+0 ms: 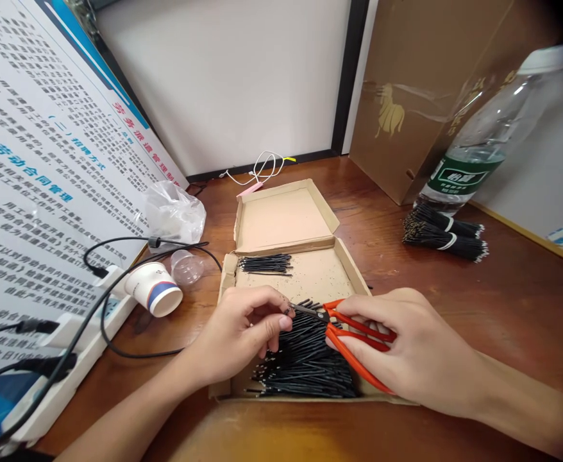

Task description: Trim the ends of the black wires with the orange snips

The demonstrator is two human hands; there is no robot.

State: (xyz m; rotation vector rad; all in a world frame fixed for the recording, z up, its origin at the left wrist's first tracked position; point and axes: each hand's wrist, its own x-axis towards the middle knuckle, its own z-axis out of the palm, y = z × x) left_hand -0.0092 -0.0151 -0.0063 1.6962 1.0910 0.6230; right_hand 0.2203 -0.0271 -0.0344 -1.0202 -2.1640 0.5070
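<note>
My right hand is closed round the red handles of a small pair of snips, whose dark blades point left. My left hand pinches the end of a thin black wire right at the blade tips. Both hands hover over an open cardboard box. A loose heap of short black wires fills the box's near end. A small neat row of black wires lies at its far end.
A paper cup lies on its side at the left beside a power strip with black cables. Two tied wire bundles sit by a plastic water bottle at the right. A brown carton and a printed board flank the desk.
</note>
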